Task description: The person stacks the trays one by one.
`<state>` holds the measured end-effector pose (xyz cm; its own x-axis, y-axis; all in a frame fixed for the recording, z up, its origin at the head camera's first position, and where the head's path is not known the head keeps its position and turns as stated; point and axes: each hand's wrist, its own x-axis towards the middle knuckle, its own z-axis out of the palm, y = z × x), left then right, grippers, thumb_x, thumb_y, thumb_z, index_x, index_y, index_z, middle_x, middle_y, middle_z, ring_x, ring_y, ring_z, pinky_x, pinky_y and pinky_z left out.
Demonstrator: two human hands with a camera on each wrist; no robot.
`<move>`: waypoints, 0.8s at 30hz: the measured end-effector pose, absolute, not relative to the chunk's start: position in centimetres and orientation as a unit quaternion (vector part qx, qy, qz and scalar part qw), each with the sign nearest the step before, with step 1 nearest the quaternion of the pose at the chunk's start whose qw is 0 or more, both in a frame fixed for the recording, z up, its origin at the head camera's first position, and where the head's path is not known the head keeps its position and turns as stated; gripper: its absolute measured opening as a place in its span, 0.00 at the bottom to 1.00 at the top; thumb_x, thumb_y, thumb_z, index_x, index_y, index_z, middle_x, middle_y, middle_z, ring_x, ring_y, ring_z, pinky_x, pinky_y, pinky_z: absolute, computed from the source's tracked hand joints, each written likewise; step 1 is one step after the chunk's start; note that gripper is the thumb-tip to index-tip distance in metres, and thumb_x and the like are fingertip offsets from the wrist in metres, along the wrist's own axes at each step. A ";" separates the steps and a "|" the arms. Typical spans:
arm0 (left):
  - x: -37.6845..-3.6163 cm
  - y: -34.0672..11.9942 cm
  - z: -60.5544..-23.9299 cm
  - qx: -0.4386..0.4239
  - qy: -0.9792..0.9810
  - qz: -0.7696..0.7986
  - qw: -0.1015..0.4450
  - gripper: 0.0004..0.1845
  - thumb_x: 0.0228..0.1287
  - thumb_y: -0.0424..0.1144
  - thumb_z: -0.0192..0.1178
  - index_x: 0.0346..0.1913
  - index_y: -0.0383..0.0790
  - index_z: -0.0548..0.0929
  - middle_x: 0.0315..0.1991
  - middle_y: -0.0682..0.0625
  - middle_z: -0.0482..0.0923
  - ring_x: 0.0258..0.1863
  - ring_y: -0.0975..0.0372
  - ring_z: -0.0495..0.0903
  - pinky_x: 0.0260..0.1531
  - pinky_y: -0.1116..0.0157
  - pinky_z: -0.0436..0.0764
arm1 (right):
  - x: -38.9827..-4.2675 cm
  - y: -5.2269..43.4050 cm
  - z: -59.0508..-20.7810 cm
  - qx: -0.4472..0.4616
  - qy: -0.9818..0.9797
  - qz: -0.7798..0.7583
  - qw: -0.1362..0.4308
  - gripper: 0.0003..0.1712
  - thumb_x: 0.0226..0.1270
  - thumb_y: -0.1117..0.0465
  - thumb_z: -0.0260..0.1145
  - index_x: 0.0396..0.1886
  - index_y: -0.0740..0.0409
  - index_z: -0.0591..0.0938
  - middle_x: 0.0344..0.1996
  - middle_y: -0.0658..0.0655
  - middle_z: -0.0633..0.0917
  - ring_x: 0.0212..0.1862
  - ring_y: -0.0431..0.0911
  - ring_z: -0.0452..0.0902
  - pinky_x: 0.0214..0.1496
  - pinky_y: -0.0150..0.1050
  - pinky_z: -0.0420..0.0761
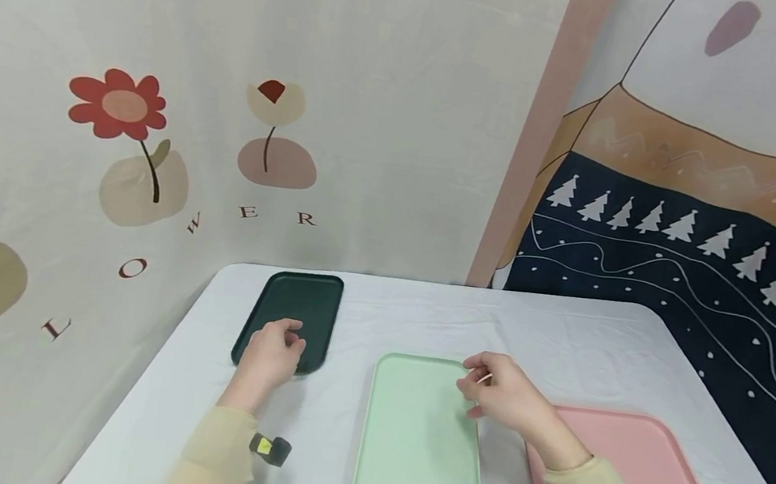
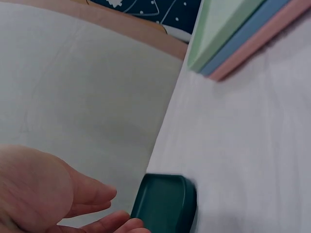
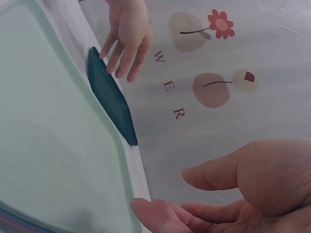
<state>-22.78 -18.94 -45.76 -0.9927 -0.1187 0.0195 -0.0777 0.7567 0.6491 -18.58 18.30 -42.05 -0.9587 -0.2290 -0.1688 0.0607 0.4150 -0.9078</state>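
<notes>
Now the right hand [image 1: 507,394] is hovering over the far corner of the green tray [image 1: 418,439], fingers loosely curled and seemingly holding nothing. Farther off, the left hand [image 1: 270,357] is reaching over the dark tray's [image 1: 293,307] near end on the desk [image 1: 423,311], fingers relaxed; gripping squarely at the rim should be helping.

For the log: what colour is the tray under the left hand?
Dark green tray, under the left hand; clearest in the head view.
</notes>
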 end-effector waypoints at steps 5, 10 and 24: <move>-23.4 -20.9 -46.1 0.072 -0.935 -0.345 0.029 0.21 0.77 0.34 0.59 0.67 0.29 0.79 0.53 0.36 0.83 0.53 0.44 0.82 0.52 0.45 0.79 | -18.8 17.7 -41.8 -0.059 0.830 -0.538 0.132 0.23 0.73 0.71 0.66 0.62 0.80 0.75 0.39 0.63 0.79 0.40 0.59 0.82 0.36 0.45 0.89; -23.9 -22.7 -46.6 0.100 -0.932 -0.349 0.027 0.21 0.78 0.33 0.57 0.67 0.28 0.78 0.51 0.35 0.82 0.50 0.44 0.81 0.48 0.47 0.79 | -19.0 17.2 -41.7 -0.075 0.827 -0.541 0.133 0.23 0.74 0.70 0.66 0.62 0.80 0.74 0.40 0.63 0.79 0.41 0.59 0.83 0.36 0.44 0.89; -25.0 -26.3 -47.9 0.134 -0.934 -0.328 0.050 0.20 0.77 0.33 0.57 0.65 0.27 0.80 0.47 0.36 0.84 0.46 0.43 0.81 0.45 0.45 0.77 | -19.1 15.7 -41.4 -0.099 0.811 -0.560 0.138 0.22 0.76 0.70 0.65 0.63 0.80 0.73 0.41 0.63 0.79 0.44 0.63 0.82 0.39 0.46 0.90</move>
<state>-25.03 -26.33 -47.92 -0.9592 -0.2828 0.0058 -0.2170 0.7490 0.6261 -19.13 15.66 -41.37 -0.9422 -0.3152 -0.1137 -0.0051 0.3526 -0.9358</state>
